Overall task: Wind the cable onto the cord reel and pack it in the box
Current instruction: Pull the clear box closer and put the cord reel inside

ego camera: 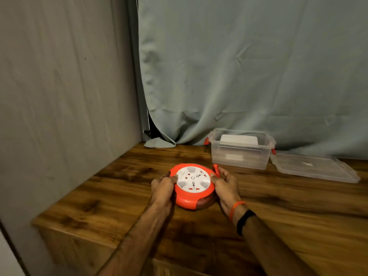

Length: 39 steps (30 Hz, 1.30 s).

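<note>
A pale curtain hangs behind a dark wooden surface that fills the lower half of the frame. At centre, the orange cord reel with its white socket face lies flat on the surface. The left hand grips its left rim, fingers curled round the edge. The right hand holds the right rim, thumb on top, fingers curled near an orange piece, perhaps the plug. The clear box stands open at upper right, its lid lying beside it.

We see a pale curtain hanging behind the wooden counter, a grey wall left of it
</note>
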Motion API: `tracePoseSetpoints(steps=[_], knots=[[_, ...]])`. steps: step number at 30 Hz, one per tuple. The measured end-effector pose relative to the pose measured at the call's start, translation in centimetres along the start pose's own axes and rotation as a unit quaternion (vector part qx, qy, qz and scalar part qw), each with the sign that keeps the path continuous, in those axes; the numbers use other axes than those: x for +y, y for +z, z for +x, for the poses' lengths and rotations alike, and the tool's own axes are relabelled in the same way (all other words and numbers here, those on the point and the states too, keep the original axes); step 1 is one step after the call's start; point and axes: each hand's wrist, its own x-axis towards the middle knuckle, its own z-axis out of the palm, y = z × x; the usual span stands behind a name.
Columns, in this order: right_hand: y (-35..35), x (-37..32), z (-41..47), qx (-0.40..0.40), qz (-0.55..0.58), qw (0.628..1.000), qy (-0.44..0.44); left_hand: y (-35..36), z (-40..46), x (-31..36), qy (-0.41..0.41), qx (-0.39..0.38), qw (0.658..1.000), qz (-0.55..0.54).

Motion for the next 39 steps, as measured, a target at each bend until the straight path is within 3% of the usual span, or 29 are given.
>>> tracePoseSetpoints(steps=[6,11,17,21,28,33,39], knots=[[2.6,1.2,0.4,-0.023,-0.045,0.998,0.028,-1.9,2.1,0.3,0.02,0.03,0.999,0.04],[3.2,1.1,0.7,-0.016,-0.14,0.989,0.039,-2.7,2.9,0.6,0.045,0.04,0.987,0.152],[3.2,0.1,0.6,0.003,-0.318,0.948,0.012,-3.3,3.5,2.5,0.09,0.038,0.9,0.425],[2.8,0.4,0.4,-0.01,-0.337,0.941,-0.007,-3.5,3.3,2.6,0.126,0.056,0.844,0.518],[1.7,-0.2,0.3,-0.041,-0.337,0.941,0.004,-3.9,2.4,2.8,0.12,0.025,0.849,0.514],[0.4,-1.7,0.4,-0.015,-0.277,0.96,0.028,-2.6,0.8,4.2,0.164,0.009,0.827,0.538],[-3.1,-5.8,1.1,0.011,-0.282,0.959,-0.007,2.4,-0.5,5.2,0.188,-0.068,0.882,0.426]])
